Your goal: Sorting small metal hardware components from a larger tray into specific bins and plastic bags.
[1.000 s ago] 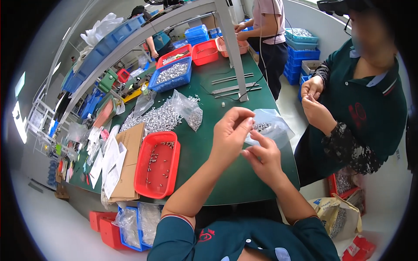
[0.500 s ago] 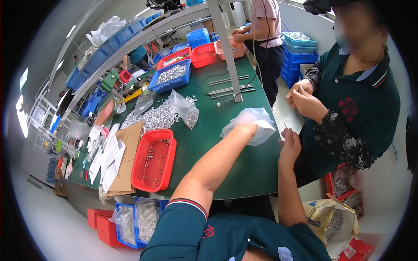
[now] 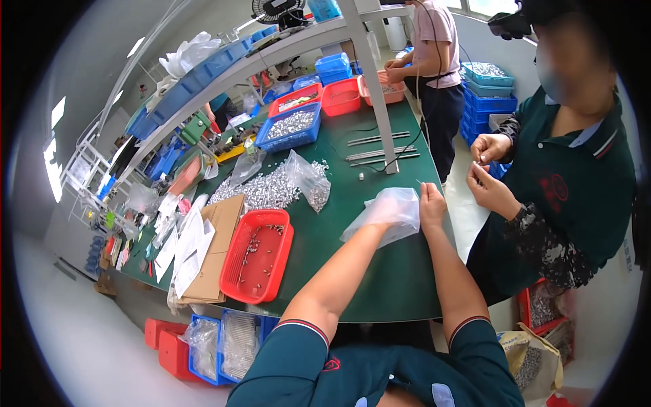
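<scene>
The left hand was inside the cloudy bag on the right of the table, too hidden to tell if wide or narrow, and the right hand, just right of the bag, pinched a little stick pointing left and far.

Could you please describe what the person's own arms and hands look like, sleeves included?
The short sleeves are dark green, edged with thin red and white stripes. The forearms are uncovered. The right hand wears no glove; the left hand is veiled by a translucent bag, so its details cannot be told.
</scene>
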The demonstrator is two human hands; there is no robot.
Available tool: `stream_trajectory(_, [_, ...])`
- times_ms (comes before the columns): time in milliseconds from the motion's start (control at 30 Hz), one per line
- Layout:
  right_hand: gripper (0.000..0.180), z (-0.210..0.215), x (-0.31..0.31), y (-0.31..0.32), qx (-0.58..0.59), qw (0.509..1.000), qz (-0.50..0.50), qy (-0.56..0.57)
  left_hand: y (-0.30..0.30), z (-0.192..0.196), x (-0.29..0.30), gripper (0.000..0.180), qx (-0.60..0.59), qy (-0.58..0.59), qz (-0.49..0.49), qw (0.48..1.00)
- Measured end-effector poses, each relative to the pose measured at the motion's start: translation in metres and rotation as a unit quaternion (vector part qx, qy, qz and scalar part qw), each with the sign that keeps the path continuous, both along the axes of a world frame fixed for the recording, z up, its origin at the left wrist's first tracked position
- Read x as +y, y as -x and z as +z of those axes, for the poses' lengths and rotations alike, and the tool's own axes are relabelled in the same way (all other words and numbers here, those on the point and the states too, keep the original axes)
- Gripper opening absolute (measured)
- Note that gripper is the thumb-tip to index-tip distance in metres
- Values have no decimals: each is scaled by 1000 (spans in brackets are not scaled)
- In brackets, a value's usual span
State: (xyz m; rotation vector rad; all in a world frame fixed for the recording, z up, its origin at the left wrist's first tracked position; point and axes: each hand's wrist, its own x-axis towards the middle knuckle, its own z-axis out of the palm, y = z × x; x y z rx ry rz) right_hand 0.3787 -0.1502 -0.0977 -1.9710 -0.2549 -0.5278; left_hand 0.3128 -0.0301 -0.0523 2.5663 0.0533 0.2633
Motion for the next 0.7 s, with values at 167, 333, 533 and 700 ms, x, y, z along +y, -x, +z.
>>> stream_trajectory(167, [27,32,62,29,-52,996,40,65,-3,-104,100,22,-271,-86,80,955])
stream_trajectory(333, [24,-1,18,-2,-66,992,-19,101,-2,-33,19,33,34,79,78,993])
stream_trajectory(533, [22,97,90,45,-194,957,146,161,36,-54,82,22,-124,179,152,964])
stream_trajectory(700, [18,121,114,55,-203,913,216,279,61,11,62,11,-134,750,11,648])
